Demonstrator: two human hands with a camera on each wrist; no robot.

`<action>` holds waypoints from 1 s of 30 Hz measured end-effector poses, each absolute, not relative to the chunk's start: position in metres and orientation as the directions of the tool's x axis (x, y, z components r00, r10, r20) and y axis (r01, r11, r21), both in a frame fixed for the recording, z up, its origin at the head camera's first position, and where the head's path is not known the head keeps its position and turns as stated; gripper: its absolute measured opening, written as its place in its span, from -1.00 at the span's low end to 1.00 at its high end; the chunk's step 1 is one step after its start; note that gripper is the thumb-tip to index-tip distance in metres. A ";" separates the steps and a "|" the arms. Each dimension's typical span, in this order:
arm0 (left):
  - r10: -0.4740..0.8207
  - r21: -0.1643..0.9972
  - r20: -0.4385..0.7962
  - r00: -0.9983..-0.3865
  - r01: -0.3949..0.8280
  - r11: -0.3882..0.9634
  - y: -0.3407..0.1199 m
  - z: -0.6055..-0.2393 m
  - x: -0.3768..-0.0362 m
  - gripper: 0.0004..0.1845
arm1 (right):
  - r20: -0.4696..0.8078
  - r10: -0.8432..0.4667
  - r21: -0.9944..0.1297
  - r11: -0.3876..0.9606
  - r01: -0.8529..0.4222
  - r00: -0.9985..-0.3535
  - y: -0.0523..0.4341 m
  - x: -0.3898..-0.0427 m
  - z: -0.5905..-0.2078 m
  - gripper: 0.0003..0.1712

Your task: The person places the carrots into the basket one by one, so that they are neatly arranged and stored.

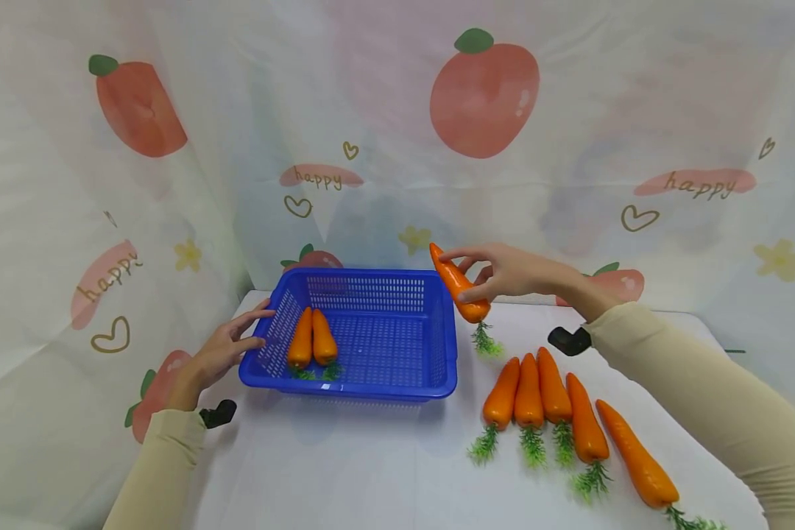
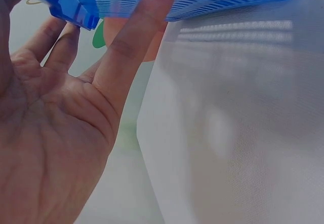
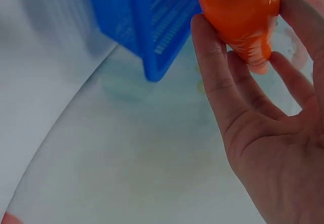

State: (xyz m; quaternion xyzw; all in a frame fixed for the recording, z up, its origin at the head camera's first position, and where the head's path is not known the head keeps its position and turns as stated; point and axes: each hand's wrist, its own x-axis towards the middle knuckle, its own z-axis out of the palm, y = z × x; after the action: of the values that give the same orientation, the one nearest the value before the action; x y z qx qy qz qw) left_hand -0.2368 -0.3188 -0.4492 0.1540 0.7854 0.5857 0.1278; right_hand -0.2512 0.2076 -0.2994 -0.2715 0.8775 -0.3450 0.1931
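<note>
My right hand (image 1: pixel 503 271) pinches an orange carrot (image 1: pixel 456 283) with a green leafy top, holding it tilted, tip up and to the left. The carrot is over the right rim of a blue plastic basket (image 1: pixel 371 390); the right wrist view shows fingers around the carrot (image 3: pixel 240 11) beside the basket (image 3: pixel 147 41). On the basket's left side rests my left hand (image 1: pixel 228 342), fingers extended and touching the rim. From the left wrist, its thumb (image 2: pixel 131 46) lies against the slotted wall. Inside the basket, two carrots (image 1: pixel 312 338) lie side by side at the left.
Several carrots (image 1: pixel 528 390) lie in a slanting row on the white table (image 1: pixel 331 471), right of the basket, with their green tops toward me. A patterned cloth (image 1: pixel 384 103) with fruit prints hangs behind the table and along the left.
</note>
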 end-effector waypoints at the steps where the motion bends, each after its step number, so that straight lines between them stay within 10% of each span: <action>1: 0.391 0.960 -0.020 -0.920 0.092 0.265 -0.319 -0.449 -0.237 -0.37 | -0.149 -0.614 -0.715 0.608 -0.345 -0.775 0.201 -0.254 -0.300 -0.18; 30: 0.385 0.955 -0.017 -0.923 0.099 0.281 -0.318 -0.447 -0.238 -0.39 | -0.253 -0.644 -0.766 0.589 -0.257 -0.722 0.048 -0.298 -0.369 -0.18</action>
State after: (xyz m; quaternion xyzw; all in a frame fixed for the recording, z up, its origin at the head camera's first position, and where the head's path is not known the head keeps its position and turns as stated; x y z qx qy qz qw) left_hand -0.2382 -0.3181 -0.4474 0.1529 0.7906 0.5799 0.1232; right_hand -0.2980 0.0478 -0.3686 -0.2646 0.8516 -0.3682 0.2630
